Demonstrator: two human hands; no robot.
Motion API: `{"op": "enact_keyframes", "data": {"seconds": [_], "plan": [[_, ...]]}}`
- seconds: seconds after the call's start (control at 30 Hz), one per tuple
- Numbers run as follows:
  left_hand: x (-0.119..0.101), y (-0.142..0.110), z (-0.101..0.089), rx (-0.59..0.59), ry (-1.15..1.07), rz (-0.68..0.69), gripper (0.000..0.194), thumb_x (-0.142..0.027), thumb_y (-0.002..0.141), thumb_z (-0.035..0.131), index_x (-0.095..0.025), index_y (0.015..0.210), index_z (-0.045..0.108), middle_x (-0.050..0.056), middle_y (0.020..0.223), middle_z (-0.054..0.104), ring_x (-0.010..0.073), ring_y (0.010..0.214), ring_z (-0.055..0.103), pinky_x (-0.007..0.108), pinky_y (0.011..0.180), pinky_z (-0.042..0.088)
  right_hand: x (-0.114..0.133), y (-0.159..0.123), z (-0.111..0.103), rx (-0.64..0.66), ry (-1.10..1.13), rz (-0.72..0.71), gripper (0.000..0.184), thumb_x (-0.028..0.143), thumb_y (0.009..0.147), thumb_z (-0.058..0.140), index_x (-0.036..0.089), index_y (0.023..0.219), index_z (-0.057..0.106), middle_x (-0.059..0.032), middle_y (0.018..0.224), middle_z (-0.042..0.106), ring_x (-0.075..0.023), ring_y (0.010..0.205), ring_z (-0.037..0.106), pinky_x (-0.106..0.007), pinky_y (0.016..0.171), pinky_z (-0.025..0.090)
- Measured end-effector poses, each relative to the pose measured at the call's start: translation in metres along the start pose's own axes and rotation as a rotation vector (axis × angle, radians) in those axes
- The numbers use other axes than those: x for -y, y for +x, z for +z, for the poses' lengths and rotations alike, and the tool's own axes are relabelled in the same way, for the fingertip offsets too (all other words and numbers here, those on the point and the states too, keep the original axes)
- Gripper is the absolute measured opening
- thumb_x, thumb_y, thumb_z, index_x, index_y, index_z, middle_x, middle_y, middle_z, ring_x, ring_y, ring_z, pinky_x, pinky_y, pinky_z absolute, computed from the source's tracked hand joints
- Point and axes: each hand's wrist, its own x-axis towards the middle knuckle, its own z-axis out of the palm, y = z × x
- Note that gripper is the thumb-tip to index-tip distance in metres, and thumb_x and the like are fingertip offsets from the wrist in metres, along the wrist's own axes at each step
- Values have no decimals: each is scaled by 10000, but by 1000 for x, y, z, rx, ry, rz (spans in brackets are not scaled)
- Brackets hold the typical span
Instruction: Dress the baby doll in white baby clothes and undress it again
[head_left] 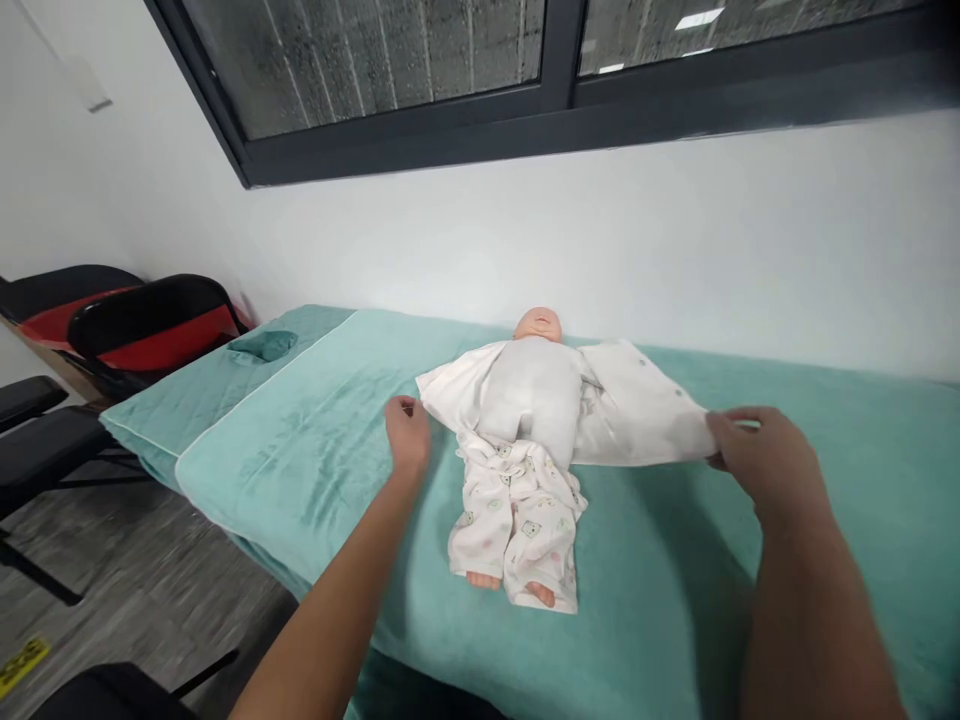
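Well, along the white wall [712, 230], beneath a dark window frame [405, 135] with droplets on the panes, I see a bed with a teal cover [300, 460], a round hollow [262, 346] near its far left end; black-and-red chairs [161, 325] crowd that end, another black chair [52, 450] stands at the left over the grey floor [165, 580], and a yellow strip [22, 665] shows low in the corner. On the cover, near the middle, the doll [531, 375] lies belly up, its long axis running from the wall toward the person, head [538, 324] at the wall side, feet [484, 580] at the near side, the legs a little apart inside printed trousers [480, 515]. A white top [637, 410] spreads out from under the pale cloth body to both sides, its wider flap stretched toward the person's right. The person's two hands are well apart, one on each side of the doll. The right hand [769, 455] has thumb and fingers pinched on the outer corner of that flap, drawing it taut, and a dark shadow falls on the cover near that forearm. The left hand [409, 432] is loosely curled just beside the tip of the other flap; whether its fingertips meet, or touch the cloth, I cannot tell.
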Motion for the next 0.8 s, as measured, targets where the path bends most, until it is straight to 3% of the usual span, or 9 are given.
{"op": "enact_keyframes", "data": {"seconds": [0.07, 0.13, 0.17, 0.23, 0.33, 0.4, 0.5, 0.63, 0.8], "plan": [[1, -9, 1, -18, 23, 48, 110, -266, 789, 530, -206, 881, 532, 30, 903, 575, 191, 919, 541, 330, 857, 430, -15, 9, -4, -119, -292, -97, 243, 399, 712, 701, 215, 850, 621, -230, 879, 649, -357, 873, 629, -509, 710, 421], [-4, -19, 3, 78, 25, 107, 134, -288, 785, 553, -210, 887, 590, 35, 920, 620, 195, 913, 568, 324, 853, 440, -14, 4, 5, -141, -316, -280, 280, 410, 734, 669, 186, 899, 635, -226, 970, 648, -369, 973, 608, -498, 762, 434], [-7, -24, 3, 174, 14, 126, 138, -293, 786, 553, -210, 875, 618, 32, 896, 641, 196, 885, 582, 320, 832, 448, -8, -4, 12, -89, -252, -365, 283, 415, 760, 637, 181, 918, 639, -191, 988, 657, -341, 961, 615, -474, 771, 448], [-14, -31, 1, 392, -33, 113, 149, -288, 775, 559, -205, 844, 662, 24, 837, 667, 193, 820, 597, 308, 777, 459, 13, -27, 27, 166, -77, -443, 245, 423, 810, 580, 202, 890, 650, -95, 936, 685, -256, 836, 636, -403, 745, 466], [-20, -37, -9, 606, -143, 20, 163, -291, 738, 615, -198, 843, 698, 14, 805, 679, 179, 753, 593, 286, 707, 454, 44, -65, 42, 721, -3, -564, 222, 427, 841, 583, 230, 860, 684, -19, 847, 688, -196, 776, 620, -334, 716, 460], [-20, -37, -15, 674, -214, -22, 180, -314, 729, 653, -191, 848, 708, 12, 784, 670, 164, 713, 576, 274, 677, 437, 56, -82, 46, 894, 13, -634, 198, 420, 821, 630, 229, 834, 683, -2, 839, 670, -177, 763, 596, -310, 695, 453], [-19, -39, -22, 758, -268, -52, 199, -349, 742, 679, -177, 836, 715, 8, 732, 635, 144, 675, 538, 263, 656, 406, 59, -90, 46, 947, 30, -661, 188, 399, 778, 694, 219, 825, 666, 5, 850, 646, -168, 785, 578, -301, 703, 449], [-23, -43, -28, 859, -234, -86, 233, -377, 761, 694, -175, 875, 708, -12, 688, 566, 126, 662, 491, 250, 647, 373, 53, -85, 41, 1007, 9, -595, 177, 388, 812, 650, 214, 832, 621, 10, 810, 612, -167, 767, 555, -308, 692, 445], [-25, -43, -35, 961, -231, -31, 191, -337, 746, 709, -176, 819, 637, 0, 800, 571, 124, 708, 499, 245, 665, 394, 51, -85, 39, 1041, 18, -654, 120, 290, 794, 622, 223, 809, 523, 16, 824, 550, -162, 775, 517, -310, 712, 446]]}}
